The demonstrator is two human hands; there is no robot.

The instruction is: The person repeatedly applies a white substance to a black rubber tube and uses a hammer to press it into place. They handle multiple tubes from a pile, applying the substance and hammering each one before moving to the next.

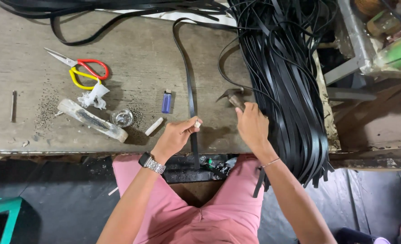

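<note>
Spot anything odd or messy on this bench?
Mostly dark grit scattered around the crumpled white scrap and the small glass dish. The black strap bundle spills over the bench edge. The left hand pinches a single strap; the right hand grips a hammer.

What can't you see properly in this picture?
Head view:
- Hammer: handle hidden inside the right hand.
- Small pale piece: too small to identify, pinched by the left hand.
- Black strap bundle: top cut off by the frame edge.
</note>
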